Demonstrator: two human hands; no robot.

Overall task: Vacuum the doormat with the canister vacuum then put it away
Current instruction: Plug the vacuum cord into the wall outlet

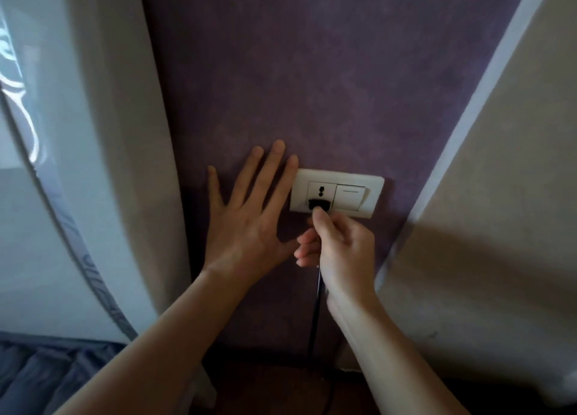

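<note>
A white wall plate (337, 177) with a socket and a rocker switch (350, 197) sits on a purple wall panel. A black plug (318, 205) is in the lower socket, and its black cord (316, 314) hangs down toward the floor. My right hand (340, 243) pinches the plug and cord just below the plate. My left hand (249, 215) lies flat with spread fingers on the wall, its fingertips touching the plate's left edge. The vacuum and the doormat are out of view.
A beige door frame (137, 165) and a white door with a grey curved pattern (46, 165) stand at the left. Blue quilted fabric (40, 374) lies at the bottom left. A beige wall (499, 196) fills the right.
</note>
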